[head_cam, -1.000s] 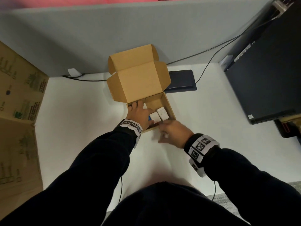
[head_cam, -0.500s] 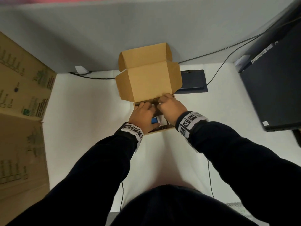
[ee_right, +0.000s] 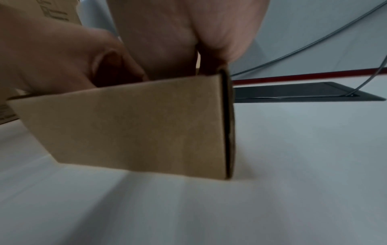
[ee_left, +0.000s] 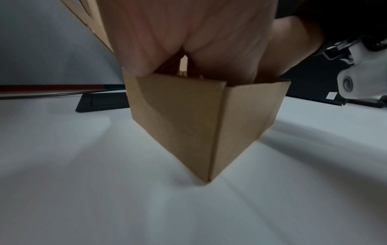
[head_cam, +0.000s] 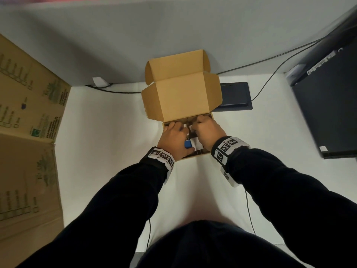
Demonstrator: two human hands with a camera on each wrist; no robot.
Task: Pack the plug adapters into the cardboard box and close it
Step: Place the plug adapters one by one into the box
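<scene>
Our right hand [head_cam: 207, 133] has joined our left hand [head_cam: 174, 139] inside the cardboard box [head_cam: 182, 97], fingers' grasp hidden, settling plug adapters [head_cam: 195, 143].

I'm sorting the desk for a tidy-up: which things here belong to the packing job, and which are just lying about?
Job:
- cardboard box, lid up
- plug adapters inside it
- left hand and right hand, both reaching in

Lying about:
- flat black device
- large printed carton
- black monitor
- cables

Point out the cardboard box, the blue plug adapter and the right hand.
cardboard box [head_cam: 181, 97]: head view, inner face of the raised lid.
blue plug adapter [head_cam: 188, 144]: head view, blue end showing beside the left hand.
right hand [head_cam: 208, 132]: head view, back of the hand.
</scene>
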